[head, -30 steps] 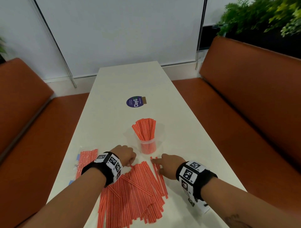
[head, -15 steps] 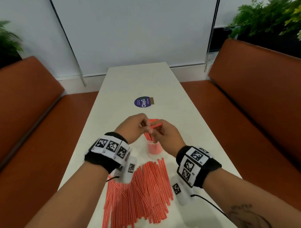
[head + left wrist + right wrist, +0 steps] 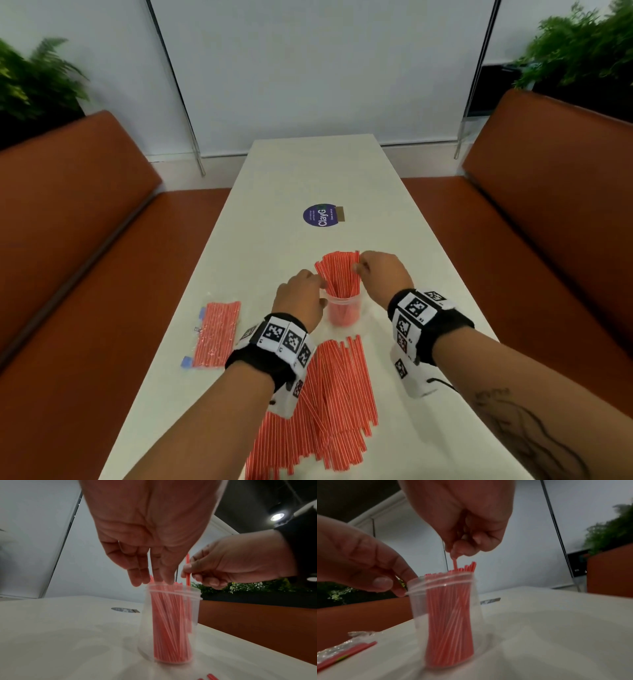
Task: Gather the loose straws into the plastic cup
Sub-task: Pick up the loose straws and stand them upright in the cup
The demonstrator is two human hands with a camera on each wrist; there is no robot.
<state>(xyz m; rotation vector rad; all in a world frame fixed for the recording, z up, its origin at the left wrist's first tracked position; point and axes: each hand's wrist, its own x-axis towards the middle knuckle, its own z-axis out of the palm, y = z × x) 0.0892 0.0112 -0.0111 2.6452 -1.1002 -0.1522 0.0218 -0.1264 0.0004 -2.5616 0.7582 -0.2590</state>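
A clear plastic cup [image 3: 343, 313] stands mid-table, packed with upright red straws [image 3: 339, 274]. My right hand [image 3: 358, 265] hovers over the cup's right side and pinches one red straw [image 3: 187, 573] between thumb and forefinger. The straw is upright, its lower end inside the cup [image 3: 447, 615]. My left hand [image 3: 320, 291] is at the cup's left side, fingers hanging loosely, fingertips [image 3: 169, 580] touching the rim. A pile of loose red straws [image 3: 329, 394] lies on the table nearer to me, partly hidden by my left wrist.
A clear packet of red straws [image 3: 215, 334] lies left of the pile. A round purple sticker [image 3: 320, 215] sits farther up the white table [image 3: 308, 171]. Orange benches [image 3: 548, 222] flank both long sides, with plants behind them.
Both hands left the pile and rose over the cup with a straw between them. Now the right hand holds it upright in the cup and the left hand has dropped to the rim.
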